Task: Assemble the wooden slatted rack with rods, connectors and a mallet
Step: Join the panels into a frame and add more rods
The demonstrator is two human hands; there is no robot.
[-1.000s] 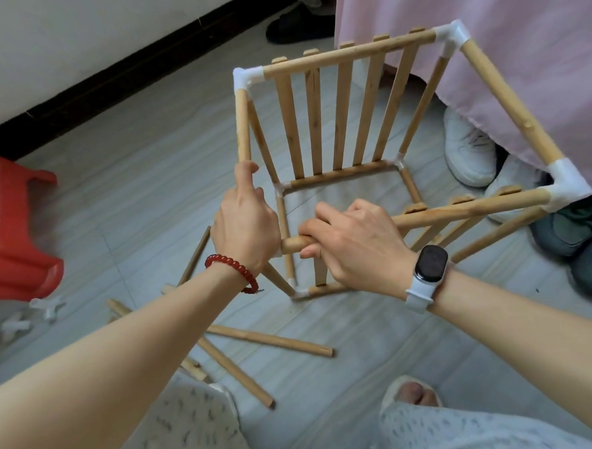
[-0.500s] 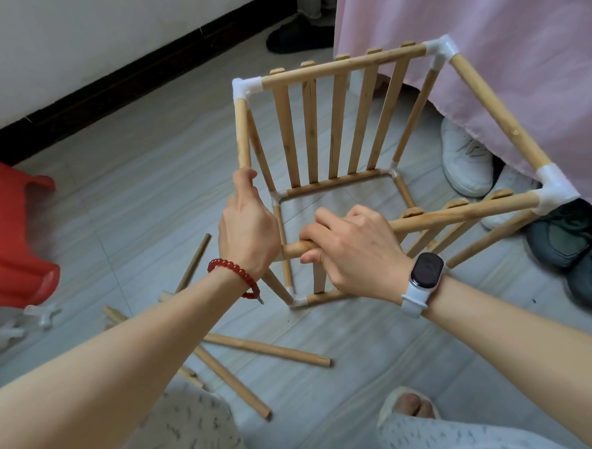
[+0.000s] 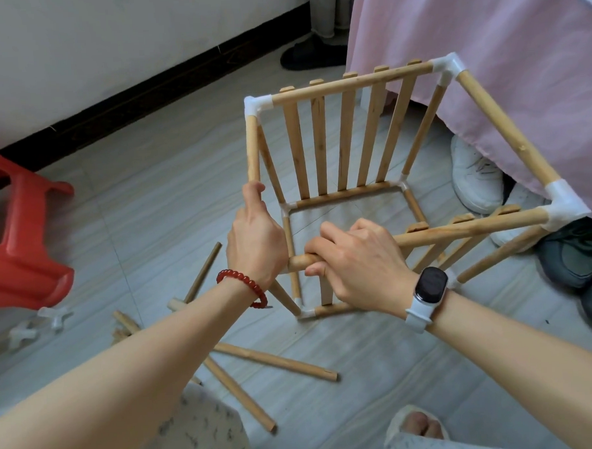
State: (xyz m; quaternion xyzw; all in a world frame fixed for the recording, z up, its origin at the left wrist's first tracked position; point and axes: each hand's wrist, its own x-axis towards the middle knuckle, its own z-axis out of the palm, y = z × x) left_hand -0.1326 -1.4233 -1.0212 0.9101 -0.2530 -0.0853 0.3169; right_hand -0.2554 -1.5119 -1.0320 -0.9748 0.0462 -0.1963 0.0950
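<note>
**Both hands on the open corner of the rack**

Head view: Since a second ago little has changed. The rack (image 3: 370,172) sits slightly lower and further right in the picture, the view having tipped up a little, and both hands keep the same holds. The left hand (image 3: 256,236) is wrapped round the lower end of the upright rod (image 3: 253,147), thumb laid up along it. The right hand (image 3: 358,255) has its fingers curled over the near end of the front rod (image 3: 466,227), gripping it just beside the left hand; the two rod ends meet at that corner, and whether a connector sits there is hidden by the hands.

The rack stands on the grey tiled floor (image 3: 149,204) in the middle of the view. Its rods are round, pale wood with a smooth grain; the back panel is a row of flat slats (image 3: 321,144). White plastic connectors (image 3: 561,203), blocky and three-way, cap the other top corners.

Loose rods (image 3: 277,361) lie crossed on the floor under the left forearm. Two small translucent white connectors (image 3: 54,314) lie near a glossy red plastic stool (image 3: 18,245). A red bead bracelet (image 3: 244,282) circles the left wrist, a white-strapped watch (image 3: 428,289) the right. Pink cloth (image 3: 485,60) hangs at the right above white and dark shoes (image 3: 477,177).
</note>
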